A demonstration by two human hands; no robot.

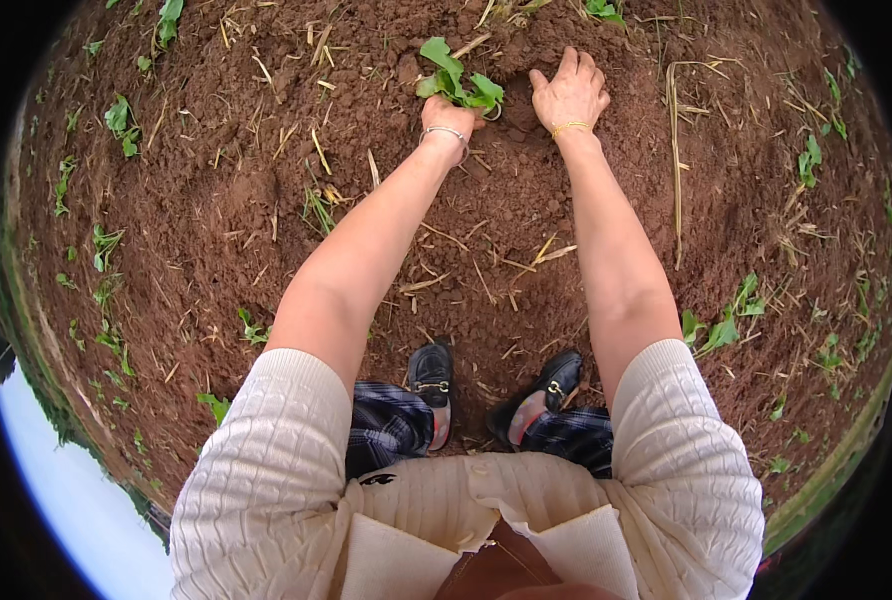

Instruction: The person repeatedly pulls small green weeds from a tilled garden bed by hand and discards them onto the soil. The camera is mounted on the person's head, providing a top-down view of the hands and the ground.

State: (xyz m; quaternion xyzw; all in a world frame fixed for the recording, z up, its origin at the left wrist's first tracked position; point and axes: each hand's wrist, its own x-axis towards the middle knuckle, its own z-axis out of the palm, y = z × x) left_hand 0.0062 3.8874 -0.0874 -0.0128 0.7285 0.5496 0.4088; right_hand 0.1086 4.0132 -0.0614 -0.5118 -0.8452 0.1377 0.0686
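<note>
A leafy green seedling [457, 79] is held at its lower part by my left hand [450, 118], which wears a silver-coloured bracelet. Its broad leaves spread out above my fingers, and a pale curved piece of stem or root shows beside them. My right hand [570, 94], with a gold-coloured bracelet at the wrist, rests palm down on reddish-brown soil, fingers and thumb apart. Between the two hands lies a dark hollow [519, 101] in the loose soil. The fingertips of my left hand are partly hidden.
Rows of small green seedlings [118, 124] stand at the left, with more plants [727, 326] at the right. Dry straw [675, 157] litters the soil. My black shoes [431, 371] stand on the ground below my arms. Another plant [603, 9] grows at the top edge.
</note>
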